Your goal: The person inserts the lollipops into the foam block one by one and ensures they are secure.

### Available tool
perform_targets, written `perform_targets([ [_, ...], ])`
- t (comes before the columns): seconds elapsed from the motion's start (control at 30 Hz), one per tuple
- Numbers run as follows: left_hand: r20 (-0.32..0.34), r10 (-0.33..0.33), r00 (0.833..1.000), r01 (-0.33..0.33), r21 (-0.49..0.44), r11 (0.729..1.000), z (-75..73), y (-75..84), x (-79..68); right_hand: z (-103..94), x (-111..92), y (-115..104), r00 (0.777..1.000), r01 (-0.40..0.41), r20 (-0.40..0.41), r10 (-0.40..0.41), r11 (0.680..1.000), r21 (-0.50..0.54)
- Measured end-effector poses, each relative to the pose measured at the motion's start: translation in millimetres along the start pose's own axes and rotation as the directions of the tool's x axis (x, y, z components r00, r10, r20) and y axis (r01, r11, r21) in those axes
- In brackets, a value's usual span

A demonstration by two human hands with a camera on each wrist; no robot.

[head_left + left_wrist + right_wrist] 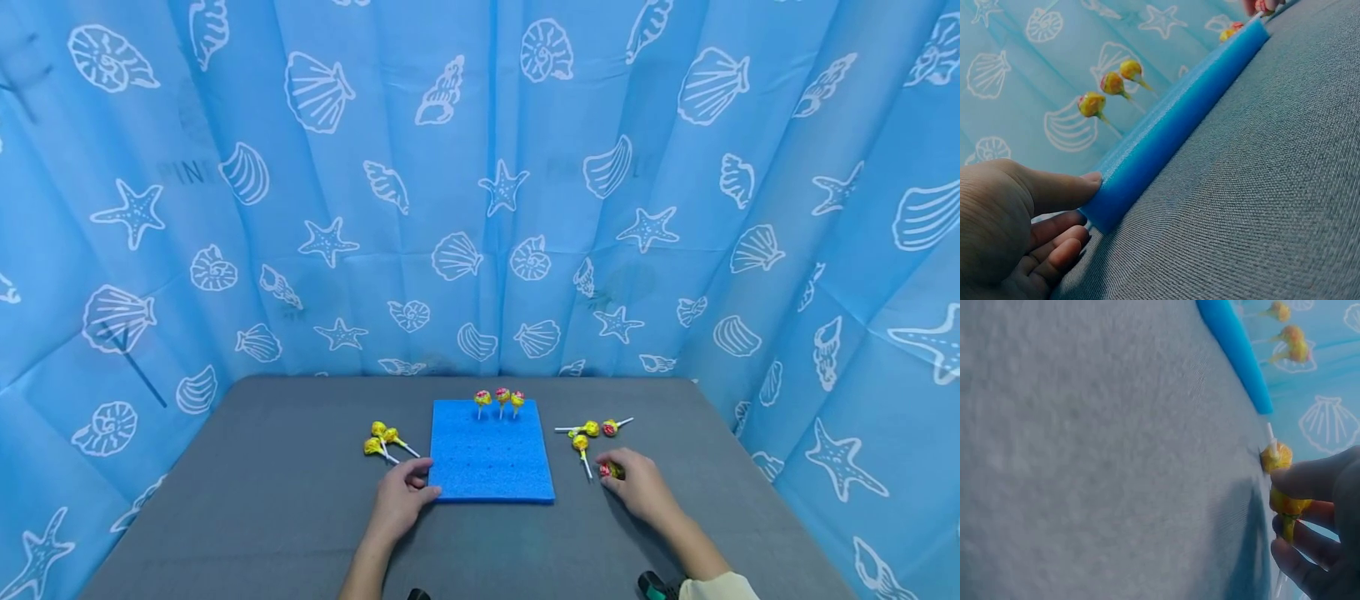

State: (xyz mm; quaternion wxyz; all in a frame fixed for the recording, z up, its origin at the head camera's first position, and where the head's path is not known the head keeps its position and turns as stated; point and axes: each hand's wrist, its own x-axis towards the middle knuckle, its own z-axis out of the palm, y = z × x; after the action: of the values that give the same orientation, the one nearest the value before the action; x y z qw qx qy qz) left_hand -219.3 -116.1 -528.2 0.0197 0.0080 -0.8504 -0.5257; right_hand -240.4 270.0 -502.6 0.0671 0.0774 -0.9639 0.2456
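1. The lollipop with a ball head in yellow and red wrapper [1287, 503] is at the right of the table, between the fingers of the right hand [636, 482]. Whether it touches the table, I cannot tell.
2. The right hand is bent closed around this lollipop; thumb and fingers pinch it at the wrapped head.
3. Near this hand lie three other wrapped lollipops with white sticks [581, 443], their sticks pointing in different directions.
4. Left of them lies the flat square block of blue foam [465, 442], with small dark dots on its top. Along its far edge, three yellow-and-red lollipops [502, 396] stand upright in a row, heads up.
5. The left hand [399, 497] is half open, its fingers loosely bent; the thumb's tip touches the block at its near left corner.
6. Just beyond the left hand, three yellow lollipops [390, 435] lie in a group.
7. All this is on the grey cloth-covered table [300, 500]. Behind it hangs a blue curtain with white shells and starfish [480, 150].
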Motion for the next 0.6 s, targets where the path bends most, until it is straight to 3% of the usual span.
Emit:
perform_targets([
  [0.33, 0.0, -0.011, 1.0, 0.011, -0.008, 1.0, -0.1, 2.2, -0.3, -8.0, -10, -12, 0.989, 0.019, -0.148, -0.006, 0.996, 0.087],
  [0.6, -0.011, -0.002, 1.0, 0.002, -0.005, 1.0, 0.7, 0.5, -0.2, -11.3, -13, -28, 0.959, 0.072, -0.283, -0.03, 0.988, 0.139],
])
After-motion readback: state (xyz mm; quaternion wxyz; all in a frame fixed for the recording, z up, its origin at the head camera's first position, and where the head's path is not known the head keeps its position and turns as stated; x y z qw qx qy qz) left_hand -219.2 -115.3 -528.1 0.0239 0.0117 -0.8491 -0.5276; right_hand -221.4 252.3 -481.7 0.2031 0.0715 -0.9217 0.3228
